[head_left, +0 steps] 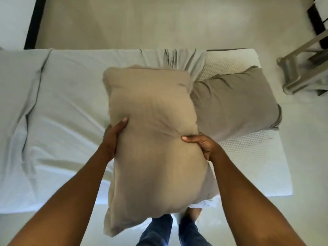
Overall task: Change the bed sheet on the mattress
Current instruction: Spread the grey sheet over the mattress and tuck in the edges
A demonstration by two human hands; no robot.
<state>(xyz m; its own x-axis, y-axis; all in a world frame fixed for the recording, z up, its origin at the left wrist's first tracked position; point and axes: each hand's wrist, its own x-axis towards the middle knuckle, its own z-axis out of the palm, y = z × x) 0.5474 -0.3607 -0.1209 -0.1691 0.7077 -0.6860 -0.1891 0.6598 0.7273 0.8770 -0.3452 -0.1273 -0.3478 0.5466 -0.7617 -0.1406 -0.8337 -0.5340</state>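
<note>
Both hands grip 1 tan pillow (152, 139) in the air above the bed. The left hand (113, 137) squeezes its left side and the right hand (204, 144) pinches its right side. The pale sheet (67, 103) covers most of the mattress (248, 157). A gray pillow (234, 105) lies on the bare end.

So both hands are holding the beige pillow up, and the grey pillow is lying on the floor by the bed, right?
Not quite. The head view shows the grey pillow lying on the mattress, on its uncovered end, not on the floor. Both the left hand and right hand do hold the beige pillow.
</note>
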